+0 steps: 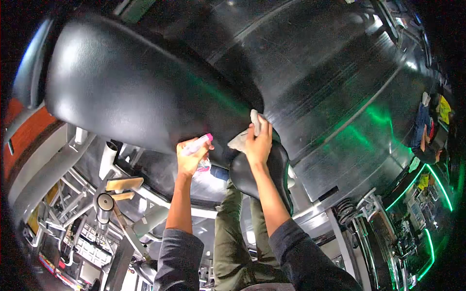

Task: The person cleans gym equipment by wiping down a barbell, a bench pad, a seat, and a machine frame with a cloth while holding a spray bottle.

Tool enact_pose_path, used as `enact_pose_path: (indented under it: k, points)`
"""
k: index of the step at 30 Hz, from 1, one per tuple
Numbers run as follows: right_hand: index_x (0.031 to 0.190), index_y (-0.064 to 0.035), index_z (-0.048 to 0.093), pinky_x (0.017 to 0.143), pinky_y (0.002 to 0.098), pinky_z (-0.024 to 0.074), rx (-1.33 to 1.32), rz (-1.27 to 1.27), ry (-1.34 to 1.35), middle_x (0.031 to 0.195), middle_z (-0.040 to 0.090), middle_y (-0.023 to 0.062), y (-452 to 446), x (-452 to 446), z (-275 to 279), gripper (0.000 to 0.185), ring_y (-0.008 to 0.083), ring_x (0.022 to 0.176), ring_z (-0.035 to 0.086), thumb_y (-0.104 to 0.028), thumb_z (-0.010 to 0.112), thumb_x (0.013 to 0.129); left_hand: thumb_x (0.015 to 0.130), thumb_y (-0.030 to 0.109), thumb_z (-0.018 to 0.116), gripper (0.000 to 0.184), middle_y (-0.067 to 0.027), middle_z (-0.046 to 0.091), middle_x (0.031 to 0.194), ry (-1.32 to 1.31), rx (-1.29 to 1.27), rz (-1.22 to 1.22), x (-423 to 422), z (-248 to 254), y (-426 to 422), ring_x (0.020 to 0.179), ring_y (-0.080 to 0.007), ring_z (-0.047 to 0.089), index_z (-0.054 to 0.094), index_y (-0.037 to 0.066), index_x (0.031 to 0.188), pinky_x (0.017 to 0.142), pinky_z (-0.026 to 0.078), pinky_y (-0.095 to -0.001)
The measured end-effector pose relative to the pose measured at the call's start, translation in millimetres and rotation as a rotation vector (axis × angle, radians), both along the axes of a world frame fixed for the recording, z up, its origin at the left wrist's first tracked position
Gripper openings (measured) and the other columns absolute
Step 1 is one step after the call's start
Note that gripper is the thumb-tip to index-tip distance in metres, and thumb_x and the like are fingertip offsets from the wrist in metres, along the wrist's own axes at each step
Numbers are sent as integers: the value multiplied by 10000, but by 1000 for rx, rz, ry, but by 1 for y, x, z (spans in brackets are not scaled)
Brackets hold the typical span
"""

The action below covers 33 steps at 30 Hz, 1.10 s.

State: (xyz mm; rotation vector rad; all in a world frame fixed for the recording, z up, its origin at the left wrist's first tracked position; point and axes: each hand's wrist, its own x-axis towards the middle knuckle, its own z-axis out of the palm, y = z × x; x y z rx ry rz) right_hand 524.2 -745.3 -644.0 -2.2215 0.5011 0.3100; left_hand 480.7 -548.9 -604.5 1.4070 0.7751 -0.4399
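Observation:
My left hand [191, 156] is closed around a spray bottle with a white and pink trigger head [199, 143]. Part of the bottle's clear body shows below the fingers. To its right, my right hand [259, 144] grips a crumpled off-white cloth [238, 141]. The cloth is by the narrow end of a long black padded backrest [116, 82], close to where a smaller black seat pad [250, 174] begins. Whether the cloth presses on the padding I cannot tell. My right forearm passes over the seat pad.
Grey metal gym frames [108, 157] and a tan padded handle [124, 184] stand at the lower left. A machine with a coil spring [345, 209] is at the lower right. Dark rubber flooring [335, 97] extends beyond the bench. Green light strips [407, 186] glow far right.

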Motion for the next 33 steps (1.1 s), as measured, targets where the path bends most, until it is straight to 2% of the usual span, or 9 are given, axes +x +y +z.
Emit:
enact_pose_path:
  k: [2, 9, 12, 14, 17, 22, 27, 31, 33]
  points:
    - [1301, -40, 508, 954, 487, 476, 40, 47, -116, 1252, 516, 219, 13, -16, 11, 388, 448, 1154, 557, -128, 596, 934, 908, 180, 715, 196, -81, 729, 773, -13, -8, -29, -2, -2, 3, 542, -92, 595, 738, -13, 881, 512, 486, -242]
    - [1165, 1, 464, 888, 505, 467, -9, 62, 199, 1117, 557, 261, 6, -63, -8, 352, 481, 1032, 583, -204, 625, 930, 912, 237, 699, 210, -33, 720, 759, -40, -15, -72, -4, -1, 0, 565, -67, 599, 731, 30, 904, 529, 484, -224]
    - [1153, 22, 460, 889, 506, 454, -85, 118, -116, 1101, 544, 266, 14, -50, -15, 327, 489, 1023, 571, -196, 592, 948, 906, 203, 680, 166, -13, 715, 765, -100, 17, -140, -8, 4, 3, 543, -55, 568, 738, 49, 928, 495, 447, -225]
    - [1146, 21, 455, 873, 526, 459, -160, 200, -331, 1105, 522, 279, 34, -47, -7, 277, 494, 1021, 558, -162, 549, 960, 861, 254, 721, 196, -22, 656, 663, -231, 50, -65, -27, 9, 0, 595, -79, 576, 737, 61, 832, 571, 460, -281]
    - [1169, 14, 430, 864, 548, 471, -148, 297, -268, 1120, 513, 289, 52, -73, -1, 318, 504, 1014, 567, -173, 562, 948, 845, 222, 732, 132, -53, 674, 695, -315, 154, -34, -69, 13, 4, 618, -93, 581, 749, 103, 900, 605, 466, -279]
    - [1143, -12, 409, 877, 552, 473, -312, 505, 235, 1088, 544, 261, 37, -110, -1, 325, 507, 1021, 577, -216, 574, 951, 892, 229, 702, 182, 4, 642, 685, -82, 15, 187, -163, 12, 24, 567, -51, 530, 714, 54, 846, 524, 420, -243]
    - [1196, -14, 448, 905, 522, 450, -193, 689, -308, 1154, 528, 240, 66, -85, 22, 310, 485, 1079, 551, -216, 556, 987, 911, 230, 667, 187, -17, 692, 767, -23, -16, 358, -244, 0, 36, 546, -64, 542, 704, 47, 907, 498, 430, -238]
    - [1208, -35, 470, 870, 534, 503, -249, 728, -361, 1209, 502, 211, 91, -95, 25, 313, 470, 1059, 590, -188, 581, 959, 923, 248, 645, 225, -35, 686, 756, 94, 46, 398, -271, 0, 40, 529, -88, 555, 690, 34, 869, 491, 435, -247]
    - [1192, -57, 485, 807, 527, 538, -418, 1007, -192, 1194, 501, 195, 69, -103, 26, 310, 451, 993, 622, -177, 602, 931, 925, 251, 638, 235, -35, 681, 751, 85, -10, 492, -279, -6, 39, 523, -99, 563, 685, 33, 853, 492, 441, -257]
